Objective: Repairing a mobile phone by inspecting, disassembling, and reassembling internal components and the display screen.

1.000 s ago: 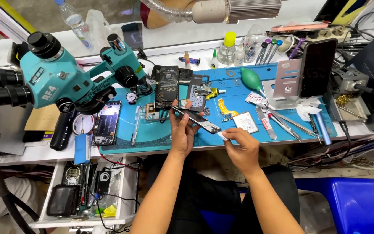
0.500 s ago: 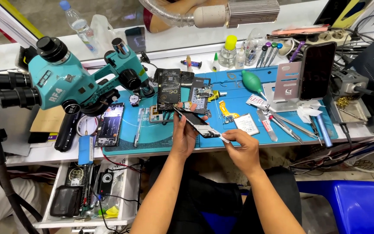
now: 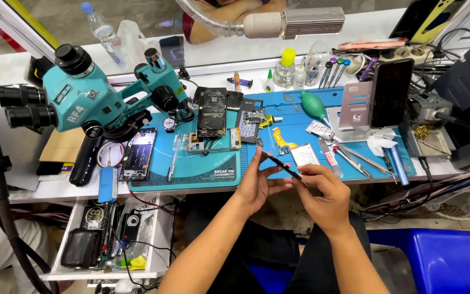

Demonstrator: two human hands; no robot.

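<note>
Both hands hold a thin dark phone part (image 3: pixel 279 163), seen nearly edge-on, just above the front edge of the blue work mat (image 3: pixel 202 174). My left hand (image 3: pixel 258 182) grips its far end with fingers stretched along it. My right hand (image 3: pixel 322 188) pinches its near end between thumb and fingers. On the mat beyond lie an opened phone body with a black battery (image 3: pixel 212 117), a small circuit board with an orange flex strip (image 3: pixel 281 139) and a small white rectangular piece (image 3: pixel 304 154).
A teal microscope (image 3: pixel 82 103) stands at the left over another opened phone (image 3: pixel 138 154). Tweezers and tools (image 3: pixel 357 159) lie at the right, near a phone on a stand (image 3: pixel 390 92) and a green blower (image 3: pixel 314 102). An open drawer (image 3: pixel 110 239) hangs below left.
The dark part has turned from lying flatter with its face showing to nearly edge-on, and both hands have drawn it slightly toward me and off the mat's edge.
</note>
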